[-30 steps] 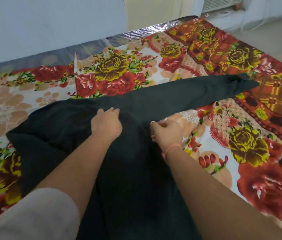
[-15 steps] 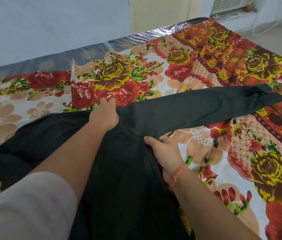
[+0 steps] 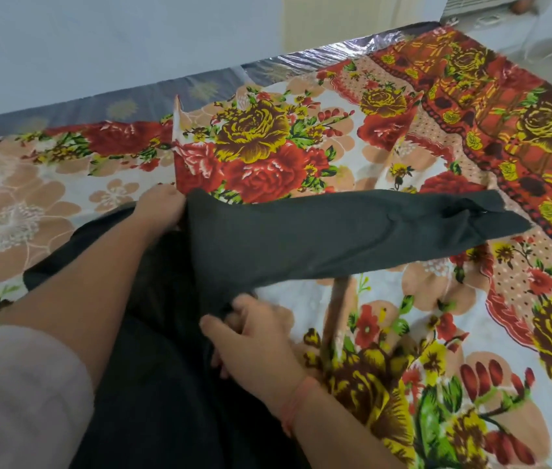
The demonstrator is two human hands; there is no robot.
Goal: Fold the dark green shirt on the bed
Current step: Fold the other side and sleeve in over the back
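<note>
The dark green shirt lies on the flowered bedsheet, its body running down toward me and one long sleeve stretched out to the right, cuff near the red border. My left hand grips the shirt at the shoulder, at the far end of the sleeve's seam. My right hand pinches the fabric at the underarm, nearer to me. The stretch of cloth between the two hands is lifted off the bed. The shirt's left part is hidden behind my left arm.
A pale wall stands behind the bed's far edge, with a shiny strip of mattress cover along it. A white unit sits at the top right, beyond the bed. The sheet has a raised crease near the middle.
My left hand has moved further up the shirt to its shoulder. The right hand went from lying on the cloth to pinching the underarm, and the sleeve's base has risen off the sheet.
</note>
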